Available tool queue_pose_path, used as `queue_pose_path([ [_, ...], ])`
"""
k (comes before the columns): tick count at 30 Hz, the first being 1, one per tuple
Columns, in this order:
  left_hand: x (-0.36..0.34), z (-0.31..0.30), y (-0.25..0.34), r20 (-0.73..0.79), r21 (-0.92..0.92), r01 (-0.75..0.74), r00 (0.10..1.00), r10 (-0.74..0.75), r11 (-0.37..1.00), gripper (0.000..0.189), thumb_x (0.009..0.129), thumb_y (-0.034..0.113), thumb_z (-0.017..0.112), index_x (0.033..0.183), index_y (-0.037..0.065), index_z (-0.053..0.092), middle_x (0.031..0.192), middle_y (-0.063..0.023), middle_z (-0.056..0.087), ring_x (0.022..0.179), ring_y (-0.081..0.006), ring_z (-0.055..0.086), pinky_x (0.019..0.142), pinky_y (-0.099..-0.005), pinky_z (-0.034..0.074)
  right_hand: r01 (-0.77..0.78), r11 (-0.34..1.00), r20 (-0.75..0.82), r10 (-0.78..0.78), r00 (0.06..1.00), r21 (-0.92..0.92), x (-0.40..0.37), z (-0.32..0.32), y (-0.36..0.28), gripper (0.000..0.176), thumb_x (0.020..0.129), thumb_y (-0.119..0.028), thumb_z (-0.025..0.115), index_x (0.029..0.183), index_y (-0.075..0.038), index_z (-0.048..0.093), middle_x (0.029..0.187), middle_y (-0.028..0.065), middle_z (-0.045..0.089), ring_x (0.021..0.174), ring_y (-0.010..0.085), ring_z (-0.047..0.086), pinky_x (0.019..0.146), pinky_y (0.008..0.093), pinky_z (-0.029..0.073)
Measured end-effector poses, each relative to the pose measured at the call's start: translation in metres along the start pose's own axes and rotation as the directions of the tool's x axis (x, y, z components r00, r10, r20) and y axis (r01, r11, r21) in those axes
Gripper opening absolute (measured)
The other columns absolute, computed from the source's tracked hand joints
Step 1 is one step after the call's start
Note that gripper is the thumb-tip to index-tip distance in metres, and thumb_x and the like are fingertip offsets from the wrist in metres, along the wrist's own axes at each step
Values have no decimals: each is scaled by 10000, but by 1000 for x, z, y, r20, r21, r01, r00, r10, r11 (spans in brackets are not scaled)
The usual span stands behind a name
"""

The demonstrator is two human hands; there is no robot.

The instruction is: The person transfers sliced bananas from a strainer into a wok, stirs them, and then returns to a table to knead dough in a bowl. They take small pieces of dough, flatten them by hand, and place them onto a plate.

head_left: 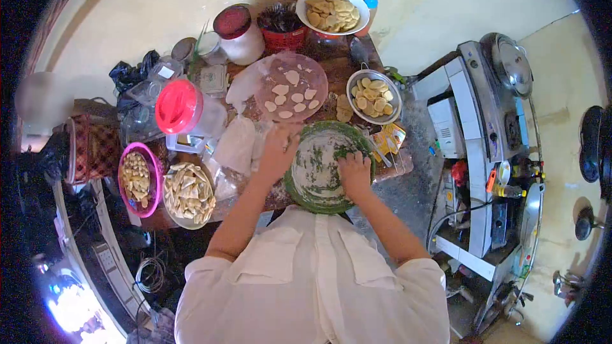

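Observation:
A round green basin [302,201] sits at the front edge of the table, its inside coated with white flour-like powder and patches of green. At its left rim is my left hand [280,145], closed against the edge; the thumb side is hard to see. My right hand [354,171] reaches into the right side of the basin. Its fingers are bent down and slightly apart, touching the powdery inside. A clear bag of white powder [234,146] stands left of my left hand. Beyond the basin, a pink round tray [264,83] carries several flat pale dough pieces.
A metal bowl of round slices [396,113] and a yellow packet [391,136] lie to the right. At the back stands a white bowl of flat pieces [303,20]. On the left are a red-lidded container [177,107], a pink basket [153,160] and a bowl of cut pieces [190,195].

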State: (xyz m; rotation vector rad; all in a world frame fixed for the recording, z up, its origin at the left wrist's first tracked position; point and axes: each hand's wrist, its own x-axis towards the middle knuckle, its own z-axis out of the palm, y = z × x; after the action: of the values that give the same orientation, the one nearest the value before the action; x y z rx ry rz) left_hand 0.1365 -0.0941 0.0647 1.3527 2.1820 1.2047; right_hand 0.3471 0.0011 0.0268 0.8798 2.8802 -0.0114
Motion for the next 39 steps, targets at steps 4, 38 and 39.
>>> queue_pose_path([
  [4,-39,-3,29,188,-222,164,974,-122,961,262,819,109,564,1078,74,579,1071,-124,572,976,-291,543,867,-374,421,-78,975,40,71,997,208,11,-33,4,366,581,-141,681,936,-70,624,916,84,597,1012,269,495,836,420,373],
  [38,-32,-18,126,304,-713,330,940,-152,619,214,804,69,648,1002,-10,633,855,-42,644,787,-95,588,687,-234,490,-210,-530,279,53,959,822,-37,-121,18,237,843,-276,497,1014,-114,527,888,34,593,629,95,551,416,219,429],
  [39,-33,-19,130,273,-719,249,960,-66,649,228,793,61,653,1010,-5,631,864,-50,646,800,-111,596,701,-241,494,-203,-603,267,18,964,771,-35,-118,19,238,845,-281,498,1014,-116,528,881,34,593,622,97,552,406,222,426],
])
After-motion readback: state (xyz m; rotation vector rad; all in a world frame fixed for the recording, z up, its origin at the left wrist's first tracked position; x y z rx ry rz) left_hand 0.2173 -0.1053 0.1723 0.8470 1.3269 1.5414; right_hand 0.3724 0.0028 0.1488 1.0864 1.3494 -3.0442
